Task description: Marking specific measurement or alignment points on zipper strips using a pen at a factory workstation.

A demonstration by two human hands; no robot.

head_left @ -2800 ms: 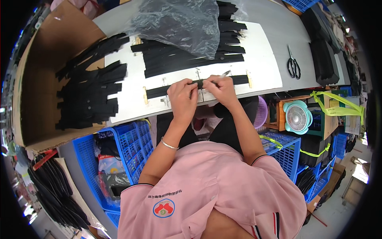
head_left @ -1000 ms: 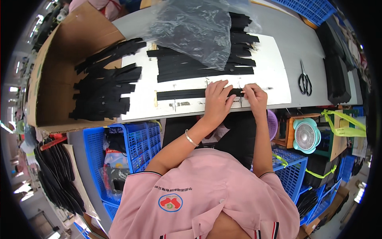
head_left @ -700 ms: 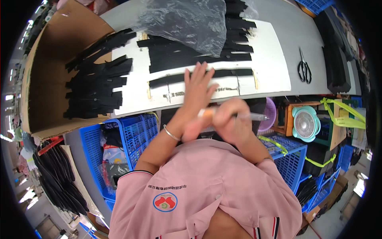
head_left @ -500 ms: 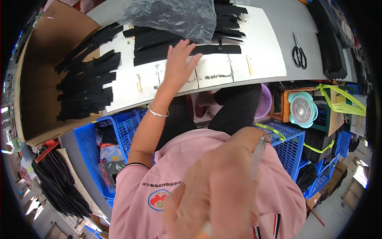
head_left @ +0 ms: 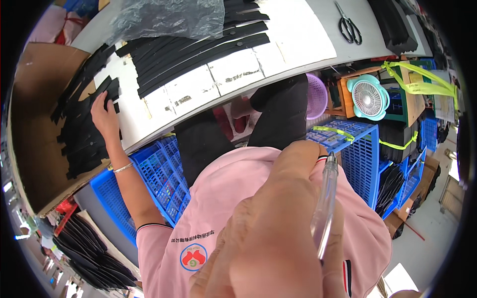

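Observation:
My left hand (head_left: 105, 118) reaches to the far left, its fingertips on a loose pile of black fabric strips (head_left: 89, 141) overhanging a cardboard box. Thumb and forefinger are apart, with black strip showing between them. Close in front of me, large and partly blurred, my right hand (head_left: 268, 238) is closed round a clear ballpoint pen (head_left: 325, 203), tip pointing up. On the white board (head_left: 194, 89), more black strips (head_left: 198, 52) lie side by side, some with a small round spot. A crumpled clear plastic bag (head_left: 171, 20) covers their far ends.
The cardboard box (head_left: 30, 134) stands open at the table's left end. Black-handled scissors (head_left: 349, 30) lie at the right, near a black stack (head_left: 392, 27). Below the edge are blue crates (head_left: 360, 169), a teal fan (head_left: 368, 98) and a purple basket (head_left: 316, 97).
My left hand has moved left, from the strips on the white board to the pile by the box. The view has shifted. My right hand still holds the pen, which shows more clearly.

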